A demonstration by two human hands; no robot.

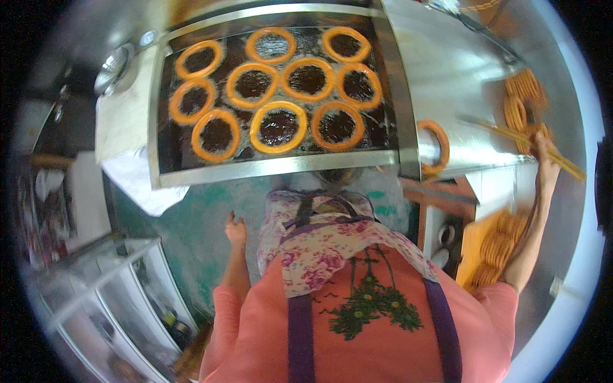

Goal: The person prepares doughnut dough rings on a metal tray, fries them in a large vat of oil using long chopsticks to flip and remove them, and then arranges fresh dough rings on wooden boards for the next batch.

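My right hand (544, 152), out at the right, is closed round a pair of long wooden chopsticks (568, 166). Their tips point left over the metal counter, beside a pile of golden fried dough rings (525, 83). Low on the left, my left hand (235, 230) hangs in front of the fryer, fingers apart and holding nothing. Several dough rings (278, 149) float in dark, bubbling oil inside the rectangular metal fryer (274, 168); the front middle one looks yellower than the others. A single ring (443, 145) lies on the counter by the fryer's right edge.
More rings (495, 249) are heaped in an orange-brown tray below the counter on the right. A white cloth (143, 179) hangs at the fryer's left corner, near a metal bowl (115, 69). A white-framed glass case (121, 293) stands at lower left.
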